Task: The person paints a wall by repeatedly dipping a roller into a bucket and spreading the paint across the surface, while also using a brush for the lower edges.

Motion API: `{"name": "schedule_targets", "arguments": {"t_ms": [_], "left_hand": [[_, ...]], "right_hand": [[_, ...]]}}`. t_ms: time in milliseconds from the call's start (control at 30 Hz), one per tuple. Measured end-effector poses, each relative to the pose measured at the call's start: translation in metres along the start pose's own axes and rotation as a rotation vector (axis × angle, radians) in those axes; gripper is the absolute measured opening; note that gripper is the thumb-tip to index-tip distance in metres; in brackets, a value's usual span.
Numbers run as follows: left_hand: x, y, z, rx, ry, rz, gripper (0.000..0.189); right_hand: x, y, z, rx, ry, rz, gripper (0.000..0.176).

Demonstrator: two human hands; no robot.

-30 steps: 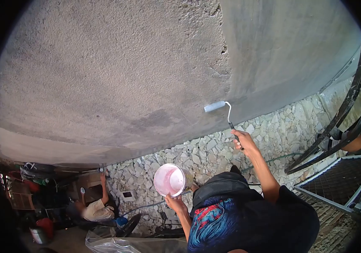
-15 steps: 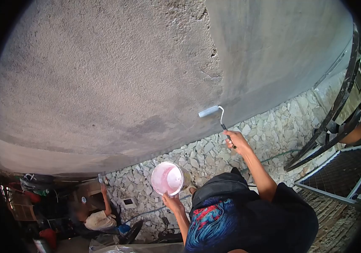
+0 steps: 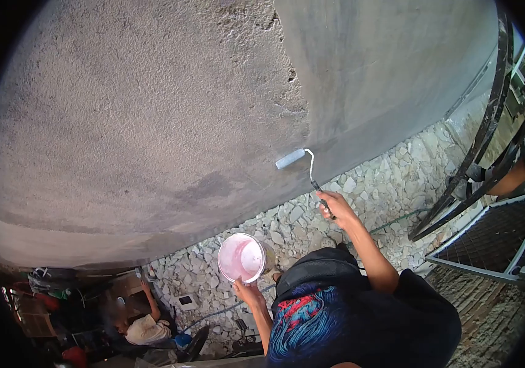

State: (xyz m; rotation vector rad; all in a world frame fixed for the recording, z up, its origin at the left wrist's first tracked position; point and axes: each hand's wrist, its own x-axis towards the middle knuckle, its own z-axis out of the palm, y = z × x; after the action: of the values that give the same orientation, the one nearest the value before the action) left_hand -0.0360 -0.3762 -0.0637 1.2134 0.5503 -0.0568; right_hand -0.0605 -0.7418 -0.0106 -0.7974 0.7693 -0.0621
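Note:
My right hand (image 3: 334,207) is closed around the dark handle of a paint roller (image 3: 291,159). The roller's pale sleeve lies against the lower part of the grey plastered wall (image 3: 170,122), or very close to it; contact is hard to tell. A round bucket (image 3: 230,259), with whitish and pinkish residue inside, is gripped at its rim by my left hand (image 3: 249,293). It is tipped so that its opening faces me, above the rubble ground. To the right of a ragged vertical edge, the wall is smoother and darker.
Broken stones (image 3: 385,178) cover the ground along the wall. At lower left a co-worker (image 3: 149,328) reaches toward the wall's base among dark clutter. A curved dark metal frame (image 3: 486,132) and a mesh panel (image 3: 489,236) stand at right, with another person's leg (image 3: 512,178) behind.
The view has shifted slightly, so the wall's ragged edge sits further left. The roller stays near the same low patch of wall, and both hands keep their holds.

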Motion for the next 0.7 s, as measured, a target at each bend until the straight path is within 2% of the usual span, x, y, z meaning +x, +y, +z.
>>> {"name": "schedule_targets", "arguments": {"t_ms": [100, 133, 200, 300, 333, 367, 500, 600, 700], "left_hand": [[0.004, -0.007, -0.01, -0.021, -0.005, 0.01, 0.028], [0.003, -0.007, -0.01, -0.012, -0.016, 0.029, 0.033], [-0.001, -0.008, -0.011, -0.03, 0.017, 0.059, 0.033], [-0.003, -0.012, -0.01, -0.017, 0.056, 0.021, 0.033], [-0.004, -0.012, -0.01, -0.025, 0.062, 0.019, 0.028], [-0.006, -0.012, -0.01, -0.03, 0.068, 0.014, 0.023], [-0.002, -0.014, 0.0, -0.017, 0.053, -0.031, 0.024], [0.002, -0.01, 0.004, -0.012, 0.034, 0.01, 0.026], [-0.007, -0.006, 0.018, -0.055, 0.038, 0.025, 0.027]], "right_hand": [[-0.042, -0.021, 0.003, -0.061, 0.08, -0.022, 0.021], [-0.045, -0.026, -0.001, -0.065, 0.073, -0.02, 0.021], [-0.043, -0.037, -0.01, -0.016, 0.081, -0.042, 0.019], [-0.024, -0.042, -0.017, -0.026, 0.067, -0.033, 0.017], [-0.017, -0.039, -0.022, -0.015, 0.061, -0.015, 0.017], [-0.005, -0.029, -0.025, 0.018, 0.075, 0.003, 0.017], [0.035, 0.0, -0.026, 0.067, 0.129, 0.033, 0.017], [0.003, -0.022, -0.019, 0.108, 0.038, 0.003, 0.016], [-0.027, -0.044, -0.01, 0.1, 0.031, 0.013, 0.014]]}}
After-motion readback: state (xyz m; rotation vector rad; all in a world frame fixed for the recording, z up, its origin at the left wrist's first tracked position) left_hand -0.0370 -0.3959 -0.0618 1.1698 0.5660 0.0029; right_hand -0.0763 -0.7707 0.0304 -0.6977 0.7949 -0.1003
